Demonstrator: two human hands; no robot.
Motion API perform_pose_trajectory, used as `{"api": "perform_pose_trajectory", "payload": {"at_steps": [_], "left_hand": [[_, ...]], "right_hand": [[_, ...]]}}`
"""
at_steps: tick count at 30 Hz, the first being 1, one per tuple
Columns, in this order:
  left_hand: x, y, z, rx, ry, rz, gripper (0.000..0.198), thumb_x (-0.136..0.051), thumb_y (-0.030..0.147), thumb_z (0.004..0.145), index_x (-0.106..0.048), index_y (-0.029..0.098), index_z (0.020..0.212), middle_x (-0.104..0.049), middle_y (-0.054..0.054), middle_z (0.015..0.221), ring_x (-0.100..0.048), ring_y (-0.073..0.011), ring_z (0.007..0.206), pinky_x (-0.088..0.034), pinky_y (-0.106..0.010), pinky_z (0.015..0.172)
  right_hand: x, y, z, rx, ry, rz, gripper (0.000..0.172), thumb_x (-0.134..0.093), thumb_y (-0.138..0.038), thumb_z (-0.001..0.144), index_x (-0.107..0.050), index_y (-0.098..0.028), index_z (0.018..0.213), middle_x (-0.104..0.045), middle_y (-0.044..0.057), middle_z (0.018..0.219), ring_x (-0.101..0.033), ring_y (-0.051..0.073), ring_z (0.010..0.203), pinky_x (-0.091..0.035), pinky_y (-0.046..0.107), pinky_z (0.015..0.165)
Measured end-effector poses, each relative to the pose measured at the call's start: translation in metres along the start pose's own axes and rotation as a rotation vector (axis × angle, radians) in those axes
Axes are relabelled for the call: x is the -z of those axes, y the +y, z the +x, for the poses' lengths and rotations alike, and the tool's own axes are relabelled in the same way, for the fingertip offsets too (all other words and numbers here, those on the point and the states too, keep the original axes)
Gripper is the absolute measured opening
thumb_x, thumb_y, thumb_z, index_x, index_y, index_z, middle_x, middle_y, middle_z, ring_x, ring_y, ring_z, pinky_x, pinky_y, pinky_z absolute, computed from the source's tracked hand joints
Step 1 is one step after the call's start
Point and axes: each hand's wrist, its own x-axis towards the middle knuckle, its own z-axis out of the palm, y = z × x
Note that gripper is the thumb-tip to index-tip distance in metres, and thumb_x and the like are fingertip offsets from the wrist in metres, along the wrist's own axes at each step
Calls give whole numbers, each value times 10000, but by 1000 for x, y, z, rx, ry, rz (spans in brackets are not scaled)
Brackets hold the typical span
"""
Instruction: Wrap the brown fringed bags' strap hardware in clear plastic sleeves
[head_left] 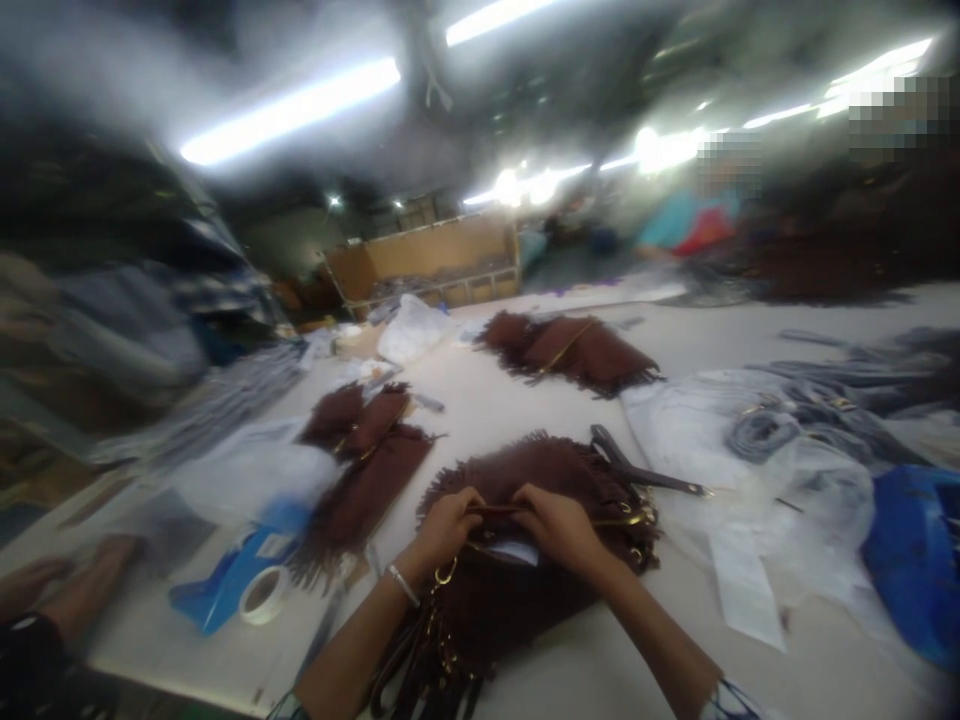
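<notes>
In the head view, a dark brown fringed handbag [517, 610] with gold rings and a chain lies on the table just below me. My left hand [448, 525] pinches the edge of the bag's opening, thumb and fingers together. Close beside it, my right hand [559, 522] grips the same edge, next to a gold zip. Something white [514, 551] shows inside the opening between my wrists. Behind my hands another brown fringed piece [540, 465] spreads out; whether it is part of the same bag I cannot tell. A dark strap [645, 468] reaches to the right.
More brown fringed bags lie at the left [367, 490] and farther back [592, 350]. A blue tape dispenser [225, 590] and a tape roll [264, 595] are front left, near another person's hands [82, 590]. Clear plastic [697, 420], grey straps [765, 430] and a blue object [915, 560] lie right.
</notes>
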Motion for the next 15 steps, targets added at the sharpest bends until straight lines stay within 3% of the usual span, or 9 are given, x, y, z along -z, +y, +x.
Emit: {"api": "perform_pose_trajectory", "payload": {"at_steps": [5, 8, 12, 15], "left_hand": [[7, 8, -9, 0, -19, -104, 332, -489, 131, 776, -497, 250, 1087, -683, 22, 915, -626, -166, 866, -440, -264, 773], [13, 18, -14, -76, -70, -157, 446, -528, 107, 718, -493, 267, 1133, -676, 19, 1028, -616, -172, 934, -441, -271, 840], [9, 22, -21, -157, -178, -127, 163, -484, 233, 814, -636, 242, 872, -671, -11, 965, -612, -197, 896, -468, -286, 826], [-3, 10, -12, -54, -133, -155, 205, -499, 383, 832, -672, 274, 826, -694, 14, 884, -633, -226, 880, -511, -318, 823]], "right_hand": [[-16, 0, 7, -89, 48, 0, 119, -540, -335, 899, -559, -245, 974, -700, -5, 821, -654, 181, 756, -325, 260, 640], [-17, -2, 10, -123, 68, -6, 118, -547, -306, 887, -539, -227, 973, -694, 15, 802, -655, 192, 741, -327, 265, 627], [-2, -20, -1, -151, 87, -76, 115, -567, -254, 853, -553, -216, 960, -701, 22, 819, -658, 192, 744, -373, 261, 623], [3, -26, -9, -107, 90, -160, 179, -634, -292, 801, -573, -233, 959, -708, 3, 917, -655, 189, 818, -434, 262, 660]]}}
